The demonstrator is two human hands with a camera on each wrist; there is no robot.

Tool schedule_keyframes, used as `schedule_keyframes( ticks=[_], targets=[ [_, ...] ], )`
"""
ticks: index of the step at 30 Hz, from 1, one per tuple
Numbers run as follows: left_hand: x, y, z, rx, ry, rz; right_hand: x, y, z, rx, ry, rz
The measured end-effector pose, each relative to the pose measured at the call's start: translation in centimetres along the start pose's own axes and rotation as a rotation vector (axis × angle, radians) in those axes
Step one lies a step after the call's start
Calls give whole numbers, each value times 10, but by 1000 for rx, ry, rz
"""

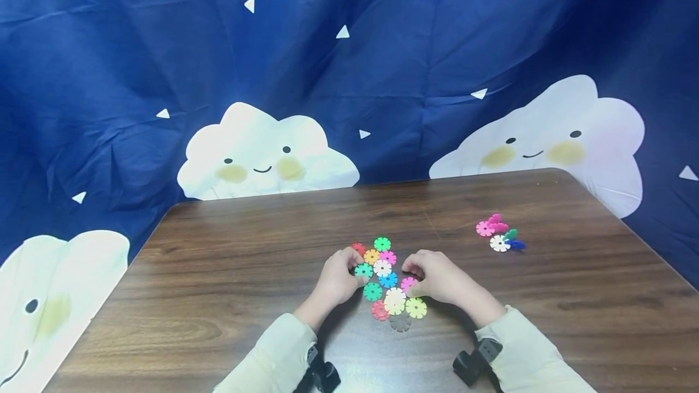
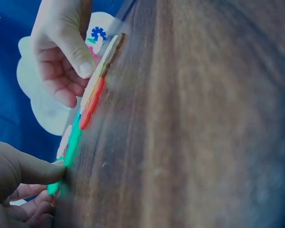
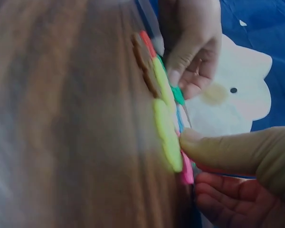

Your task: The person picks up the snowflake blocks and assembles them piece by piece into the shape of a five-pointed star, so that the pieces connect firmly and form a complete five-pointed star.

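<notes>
So the biggest thing here is a dark blue cloth backdrop (image 1: pixel 393 65), kinda wrinkly, filling the area behind everything. Next down is a brown wood-grain table (image 1: pixel 246 247), and just past its far edge a couple of smiley printed clouds (image 1: pixel 262 162) show on the cloth. Two pale sleeves (image 1: pixel 273 356) reach in from the near side. Between the hands there's a loose-looking patch of flat notched discs (image 1: pixel 388 279) lying on the tabletop in a bunch of colors; can't tell if they're hooked together or just overlapping. The left hand (image 1: pixel 340 275) is on the left edge of the patch, thumb and fingers pinching a teal disc (image 1: pixel 363 270). The right hand (image 1: pixel 439 276) is on the other edge, thumb on a pink disc (image 1: pixel 409 284) with the fingers curled around its far side. Off to the right, well apart from the patch, sits a little side group (image 1: pixel 499 235) in pink, white, green and blue, some of it tilted up. Each wrist wears a small black gadget (image 1: pixel 477 359). Smallest stuff: single pieces like the brown disc (image 1: pixel 400 322) at the near end and the yellow disc (image 1: pixel 416 308) just beside it.
</notes>
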State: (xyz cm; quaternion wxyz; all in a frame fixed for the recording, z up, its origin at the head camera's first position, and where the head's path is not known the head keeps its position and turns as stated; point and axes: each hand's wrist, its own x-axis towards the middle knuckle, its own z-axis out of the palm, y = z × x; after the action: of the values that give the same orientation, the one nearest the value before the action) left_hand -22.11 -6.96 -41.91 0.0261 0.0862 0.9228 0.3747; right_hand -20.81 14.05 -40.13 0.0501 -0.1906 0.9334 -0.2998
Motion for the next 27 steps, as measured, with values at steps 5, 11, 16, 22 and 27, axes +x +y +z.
schedule_keyframes(
  ticks=[5, 11, 16, 22, 27],
  targets=[
    [1, 0, 0, -15, 17, 11, 0, -9, 2, -69, 21, 4],
    [0, 2, 0, -40, 23, -1, 1, -16, 2, -97, 10, 41],
    [0, 2, 1, -49, 35, -7, 5, -16, 1, -71, -28, 71],
    [-2, 1, 3, -47, 37, -10, 6, -12, 1, 33, -54, 90],
    [-5, 0, 4, 27, 35, 50, 1, -6, 1, 73, -43, 62]
  ],
)
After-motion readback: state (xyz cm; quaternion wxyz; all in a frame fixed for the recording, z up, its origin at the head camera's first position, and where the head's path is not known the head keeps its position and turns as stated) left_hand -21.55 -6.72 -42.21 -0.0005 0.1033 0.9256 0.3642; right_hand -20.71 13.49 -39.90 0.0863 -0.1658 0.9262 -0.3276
